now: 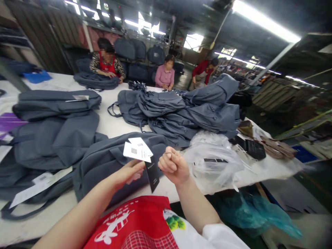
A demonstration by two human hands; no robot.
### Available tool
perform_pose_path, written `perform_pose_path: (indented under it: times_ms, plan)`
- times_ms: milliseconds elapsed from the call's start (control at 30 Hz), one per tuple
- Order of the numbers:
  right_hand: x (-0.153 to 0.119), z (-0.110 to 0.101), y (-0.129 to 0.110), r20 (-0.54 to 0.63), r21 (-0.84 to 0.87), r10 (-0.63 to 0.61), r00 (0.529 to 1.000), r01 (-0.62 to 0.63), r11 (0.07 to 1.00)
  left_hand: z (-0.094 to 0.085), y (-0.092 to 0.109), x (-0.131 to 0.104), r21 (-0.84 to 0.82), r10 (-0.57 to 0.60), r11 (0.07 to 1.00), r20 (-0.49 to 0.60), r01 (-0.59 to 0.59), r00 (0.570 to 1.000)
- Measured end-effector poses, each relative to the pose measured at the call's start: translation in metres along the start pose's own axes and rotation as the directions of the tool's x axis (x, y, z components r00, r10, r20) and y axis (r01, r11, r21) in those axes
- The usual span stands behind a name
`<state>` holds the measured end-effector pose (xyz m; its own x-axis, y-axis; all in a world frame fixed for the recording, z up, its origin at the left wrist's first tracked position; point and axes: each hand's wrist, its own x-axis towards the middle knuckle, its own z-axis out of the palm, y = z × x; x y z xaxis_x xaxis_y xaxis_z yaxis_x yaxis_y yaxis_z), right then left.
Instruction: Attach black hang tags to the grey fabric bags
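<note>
My right hand (173, 166) is closed in a pinch on a thin dark cord (168, 153). Beside it, white hang tags (137, 149) with printed codes fan out to the left, and a black hang tag (152, 175) dangles below them. My left hand (131, 172) has its fingertips at the edge of these tags, apparently pinching them; the exact grip is partly hidden. Directly behind both hands a dark blue-grey backpack (101, 162) lies on the white table (109, 121).
More backpacks (54, 135) are stacked at left, and a heap of them (166, 110) lies ahead. Clear plastic bags (212, 162) sit at right, near dark pouches (255, 148). Teal plastic (256, 211) hangs below the table edge. Several co-workers (165, 74) are across the table.
</note>
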<state>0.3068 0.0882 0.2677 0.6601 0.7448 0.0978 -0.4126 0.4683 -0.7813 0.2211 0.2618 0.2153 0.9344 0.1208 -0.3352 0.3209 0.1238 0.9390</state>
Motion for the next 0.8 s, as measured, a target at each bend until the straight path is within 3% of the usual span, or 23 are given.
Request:
perform_pose_path:
  times_ms: [67,133,267,367,433,500,567,600,667,733,800]
  plan:
    - [0.009,0.015,0.019,0.063,0.071,0.054,0.997,-0.059,0.996,-0.008,-0.009,-0.010,-0.161,-0.058,0.985,-0.022,0.054,0.998]
    - [0.017,0.023,0.032,0.093,0.082,0.099,0.991,-0.107,0.991,-0.017,-0.016,-0.019,-0.208,-0.035,0.978,-0.097,0.014,0.995]
    - [0.031,0.022,0.054,0.093,0.005,0.189,0.978,-0.190,0.982,-0.036,-0.023,-0.029,-0.084,0.067,0.992,-0.275,-0.094,0.959]
    - [0.040,0.018,0.069,0.022,-0.225,0.212,0.977,-0.201,0.953,-0.050,-0.030,-0.033,0.057,0.192,0.981,-0.333,-0.183,0.923]
    - [0.044,0.018,0.077,-0.053,-0.516,0.099,0.994,-0.112,0.849,-0.056,-0.035,-0.035,0.161,0.204,0.974,-0.325,-0.159,0.923]
    - [0.047,0.019,0.084,-0.034,-0.780,-0.040,0.999,-0.001,0.626,-0.059,-0.041,-0.036,0.229,0.196,0.965,-0.299,-0.129,0.934]
    - [0.049,0.020,0.092,0.050,-0.894,-0.039,0.998,0.062,0.443,-0.061,-0.045,-0.034,0.244,0.225,0.957,-0.269,-0.159,0.937]
    - [0.050,0.020,0.097,0.067,-0.904,0.006,0.998,0.059,0.423,-0.061,-0.046,-0.032,0.230,0.249,0.954,-0.263,-0.190,0.932]
    - [0.052,0.017,0.107,0.037,-0.863,0.073,0.997,-0.005,0.505,-0.061,-0.047,-0.027,0.166,0.244,0.965,-0.267,-0.205,0.932]
    - [0.055,0.012,0.115,-0.059,-0.769,0.041,0.997,-0.072,0.635,-0.062,-0.045,-0.023,0.115,0.173,0.983,-0.305,-0.144,0.937]
    - [0.059,0.007,0.120,-0.165,-0.678,-0.038,0.986,-0.086,0.730,-0.062,-0.042,-0.023,0.205,0.205,0.971,-0.426,-0.127,0.881]
